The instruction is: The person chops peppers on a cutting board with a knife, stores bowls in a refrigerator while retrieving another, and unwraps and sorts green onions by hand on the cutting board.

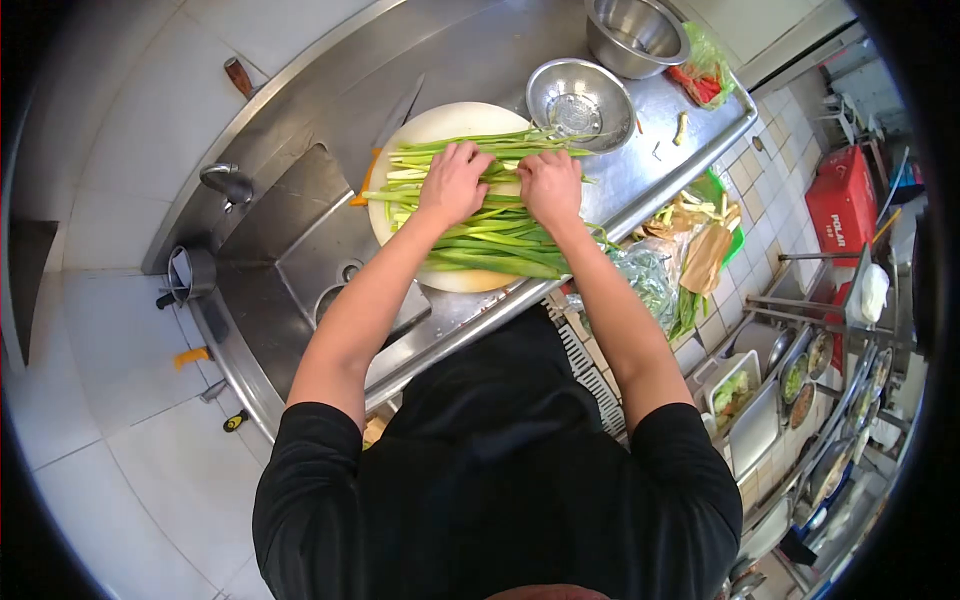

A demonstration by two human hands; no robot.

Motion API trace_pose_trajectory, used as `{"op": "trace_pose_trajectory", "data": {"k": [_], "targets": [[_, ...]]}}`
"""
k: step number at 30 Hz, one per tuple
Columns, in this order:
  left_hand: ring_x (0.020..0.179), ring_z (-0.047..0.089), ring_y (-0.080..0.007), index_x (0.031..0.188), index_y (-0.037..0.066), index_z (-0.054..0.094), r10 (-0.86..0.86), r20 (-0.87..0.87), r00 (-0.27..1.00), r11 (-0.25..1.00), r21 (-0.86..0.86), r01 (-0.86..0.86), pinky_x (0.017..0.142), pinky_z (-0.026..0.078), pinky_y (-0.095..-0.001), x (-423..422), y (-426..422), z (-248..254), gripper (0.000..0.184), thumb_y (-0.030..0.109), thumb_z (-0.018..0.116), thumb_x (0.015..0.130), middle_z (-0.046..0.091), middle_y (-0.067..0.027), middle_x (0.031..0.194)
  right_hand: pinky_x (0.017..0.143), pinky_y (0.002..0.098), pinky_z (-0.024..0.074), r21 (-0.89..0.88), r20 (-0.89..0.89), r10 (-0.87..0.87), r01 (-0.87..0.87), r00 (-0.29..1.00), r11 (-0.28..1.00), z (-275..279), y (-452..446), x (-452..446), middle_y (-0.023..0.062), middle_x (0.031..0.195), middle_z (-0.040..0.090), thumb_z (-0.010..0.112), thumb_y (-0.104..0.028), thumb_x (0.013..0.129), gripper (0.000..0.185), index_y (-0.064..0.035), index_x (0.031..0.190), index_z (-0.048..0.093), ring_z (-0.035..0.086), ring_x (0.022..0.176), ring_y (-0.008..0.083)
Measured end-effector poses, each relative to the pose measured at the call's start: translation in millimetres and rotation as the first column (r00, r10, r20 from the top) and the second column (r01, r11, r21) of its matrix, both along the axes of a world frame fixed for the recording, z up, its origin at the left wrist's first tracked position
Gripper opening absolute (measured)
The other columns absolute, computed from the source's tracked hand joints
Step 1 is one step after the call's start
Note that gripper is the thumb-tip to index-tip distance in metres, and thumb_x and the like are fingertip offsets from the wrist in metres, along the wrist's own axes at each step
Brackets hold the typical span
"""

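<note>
A thick layer of green onions (500,243) lies across a round white cutting board (470,118), stems toward the left and right edges. My left hand (456,184) rests on the upper part of the bunch, its fingers curled round some stalks. Close beside it, my right hand (551,186) pinches stalks near the board's right side; its fingertips are partly hidden. A knife (402,108) lies at the board's left edge, its blade pointing away from me. Part of an orange handle (364,188) shows by the same edge.
A steel colander (580,102) stands just past the board's right side, with a deeper steel bowl (638,40) behind it. A plastic bag (706,72) with red contents sits farther right. At left is a sink basin (300,255) with a faucet (228,184). Scraps fill a green bin (738,240) below the counter.
</note>
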State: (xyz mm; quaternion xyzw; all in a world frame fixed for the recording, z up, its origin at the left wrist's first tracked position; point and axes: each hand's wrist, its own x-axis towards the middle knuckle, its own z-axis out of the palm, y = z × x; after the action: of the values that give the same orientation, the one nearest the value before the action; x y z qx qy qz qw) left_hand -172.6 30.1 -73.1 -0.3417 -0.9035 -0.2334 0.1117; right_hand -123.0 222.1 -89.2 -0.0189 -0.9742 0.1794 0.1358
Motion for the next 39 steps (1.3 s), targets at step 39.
{"op": "trace_pose_trajectory", "data": {"k": [39], "targets": [[0.099, 0.059, -0.0312, 0.104, 0.01, 0.075, 0.075, 0.007, 0.997, 0.983, 0.168, -0.075, 0.089, 0.048, -0.044, 28.8, -12.6, -3.0, 0.019, 0.014, 0.075, 0.085, 0.063, -0.0104, 0.1, 0.079, 0.0533, 0.0565, -0.057, 0.353, -0.089, 0.117, 0.931, 0.992, -1.9, -1.2, -11.9, 0.0245, 0.095, 0.073, 0.072, -0.029, 0.09, 0.029, -0.0055, 0.107, 0.07, 0.071, 0.09, 0.0428]]}}
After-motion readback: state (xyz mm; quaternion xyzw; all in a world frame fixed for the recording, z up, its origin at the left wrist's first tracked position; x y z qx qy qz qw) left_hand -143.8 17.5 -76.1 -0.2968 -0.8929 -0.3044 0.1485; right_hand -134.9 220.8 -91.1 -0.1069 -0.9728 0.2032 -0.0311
